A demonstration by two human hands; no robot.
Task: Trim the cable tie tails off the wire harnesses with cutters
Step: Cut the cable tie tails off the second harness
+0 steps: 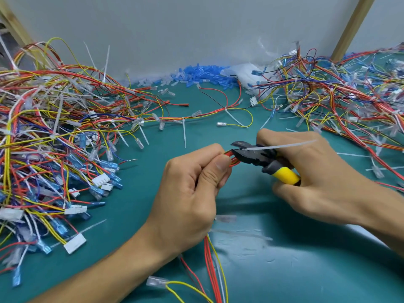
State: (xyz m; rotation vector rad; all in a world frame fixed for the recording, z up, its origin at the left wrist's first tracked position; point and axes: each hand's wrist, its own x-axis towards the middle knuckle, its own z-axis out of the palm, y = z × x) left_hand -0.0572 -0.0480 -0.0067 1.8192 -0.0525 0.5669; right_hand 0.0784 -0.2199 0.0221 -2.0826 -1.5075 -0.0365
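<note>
Handling: limp, light wires (pixel 210 265); pinch beside tie tail (pixel 282 145).
Left hand (pixel 192 189): pinching wires.
Right hand (pixel 310 171): gripping cutters (pixel 262 160).

**A workbench for making wire bundles**

This looks like a small factory workbench. Big piles of wire harnesses (pixel 54 132) lie left and far right on a green mat (pixel 306 270). Blue terminal sleeves (pixel 203 76) heap by the far wall.

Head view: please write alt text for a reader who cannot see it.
The right hand holds cutters at a white tie tail on the red wires that the left hand grips. Piles of wire harnesses lie at both sides on a green table.
</note>
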